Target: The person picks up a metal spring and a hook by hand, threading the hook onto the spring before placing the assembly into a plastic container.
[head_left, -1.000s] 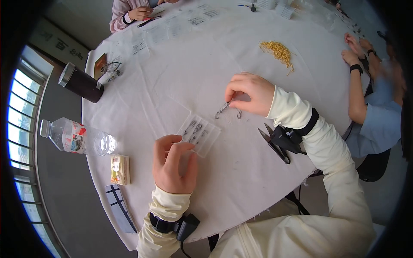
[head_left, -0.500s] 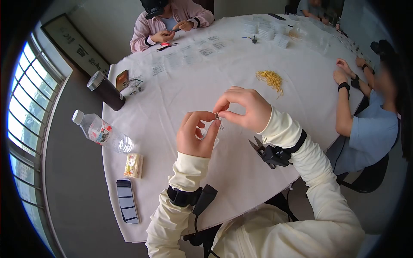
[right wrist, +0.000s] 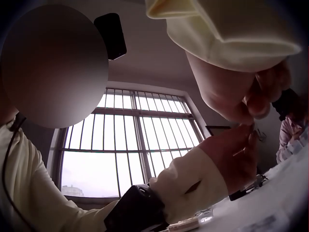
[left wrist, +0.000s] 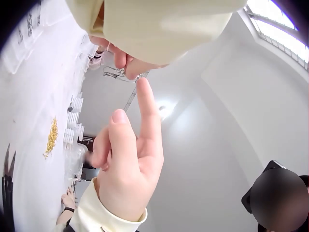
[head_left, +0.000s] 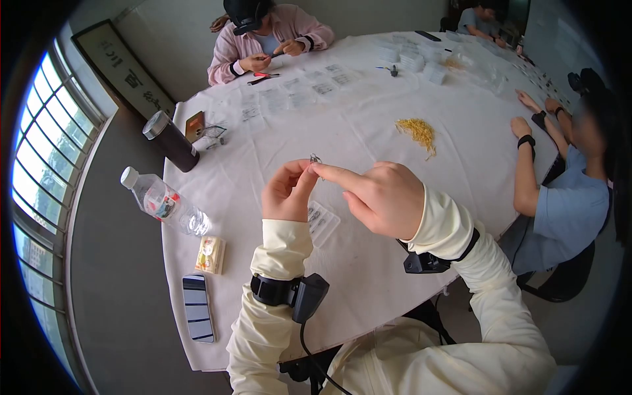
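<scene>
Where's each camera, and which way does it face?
Head: on the head, facing forward and down across a white tablecloth; left hand, right hand, cream sleeves show.
Left wrist: worn there, facing past left fingers toward right hand.
Right wrist: worn there, facing past right fingers toward left hand and barred window.
Head and left wrist share the loose yellow pile.

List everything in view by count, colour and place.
Wire pieces: several, dark, between fingertips
Divided case: one, clear, table middle
Loose bits: one pile, yellow, table right
Bottle: one, clear, table left
Flask: one, dark, beyond bottle
Packet: one, cream, near bottle
Phone: one, grey, near packet
Snips: one, black, on table
Cases: many, clear, far side
Tablecloth: one, white, on table
People: several, varied colours, around table
Left hand: one, cream-sleeved, pinching wire
Right hand: one, cream-sleeved, alongside
</scene>
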Tool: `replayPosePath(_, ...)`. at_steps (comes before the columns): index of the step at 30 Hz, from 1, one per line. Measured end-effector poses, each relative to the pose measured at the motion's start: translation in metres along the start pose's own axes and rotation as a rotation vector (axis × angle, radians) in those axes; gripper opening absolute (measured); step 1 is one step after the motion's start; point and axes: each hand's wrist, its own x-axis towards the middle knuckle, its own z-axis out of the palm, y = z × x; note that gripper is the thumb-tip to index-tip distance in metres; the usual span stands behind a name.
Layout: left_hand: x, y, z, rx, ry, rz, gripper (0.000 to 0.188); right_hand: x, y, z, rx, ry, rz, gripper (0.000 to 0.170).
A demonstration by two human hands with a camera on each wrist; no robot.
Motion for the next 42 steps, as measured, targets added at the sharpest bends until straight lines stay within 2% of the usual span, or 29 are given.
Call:
replayPosePath(8,0.000,0.004,-0.001,0.058,0.039,0.027,0.015,0.004,-0.006,0.000,-0.117,-0.037,0.025,0.059)
replayPosePath(21,-0.001,0.002,0.000,0.068,0.041,0.018,0.013,-0.001,-0.001,0.004,-0.122,-0.043,0.044,0.058)
replayPosePath(23,-0.002,0.001,0.003,0.098,0.041,0.060,0.014,-0.001,0.000,0.004,-0.133,-0.028,0.046,0.056)
replayPosePath(38,-0.001,-0.006,0.002,0.082,0.015,0.071,0.013,-0.005,0.003,0.007,-0.123,0.005,0.027,0.048)
replayPosePath(42,-0.002,-0.004,0.002,0.100,0.024,0.059,0.013,-0.006,0.001,0.009,-0.094,0.002,0.077,0.053)
